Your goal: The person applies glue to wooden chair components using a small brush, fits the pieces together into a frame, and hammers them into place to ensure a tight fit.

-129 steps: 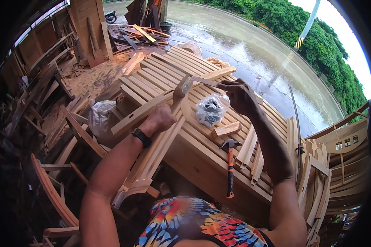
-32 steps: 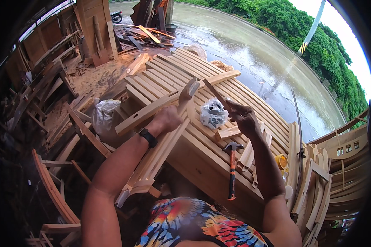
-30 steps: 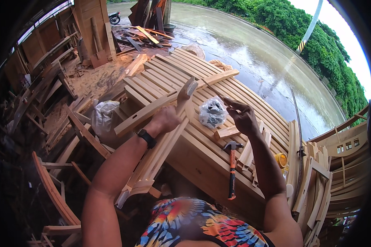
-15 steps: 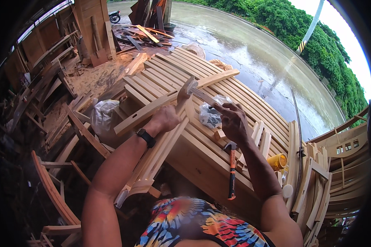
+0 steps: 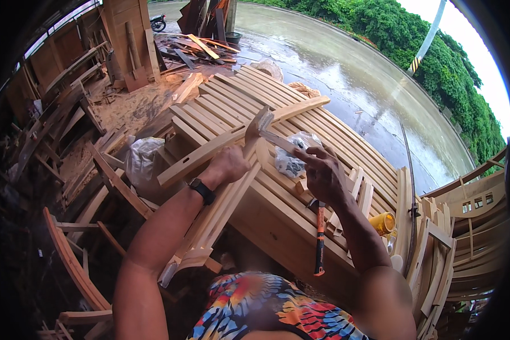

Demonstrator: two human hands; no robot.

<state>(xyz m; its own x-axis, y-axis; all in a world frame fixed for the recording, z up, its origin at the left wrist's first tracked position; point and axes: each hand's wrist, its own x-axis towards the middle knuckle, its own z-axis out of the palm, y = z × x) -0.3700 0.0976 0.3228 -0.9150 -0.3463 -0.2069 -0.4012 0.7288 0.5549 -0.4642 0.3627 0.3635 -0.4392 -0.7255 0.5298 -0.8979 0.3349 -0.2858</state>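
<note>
My left hand [image 5: 228, 164], a watch on its wrist, is closed round a short, pale wooden piece [image 5: 253, 136] with an angled top. My right hand [image 5: 324, 175] pinches a narrow flat strip [image 5: 280, 141], whose far end meets the wooden piece; its exact kind is unclear. Under both lies a wooden frame with a long curved rail [image 5: 201, 157] across the slats and a leg pointing toward me. A claw hammer [image 5: 320, 241] with an orange and black handle rests near my right forearm. Beside my right fingers sits a clear plastic bag [image 5: 290, 164] with dark contents.
The stacked wooden slats [image 5: 345, 139] form the work surface. A yellow container [image 5: 382, 222] and short wood pieces [image 5: 364, 195] lie at its right. Curved chair parts [image 5: 76, 260] crowd the left, near a whitish plastic bag [image 5: 143, 158]. A wet road [image 5: 345, 68] runs beyond.
My right hand has shifted slightly toward me and right, the strip still in its fingers. My left hand keeps its grip with hardly any movement.
</note>
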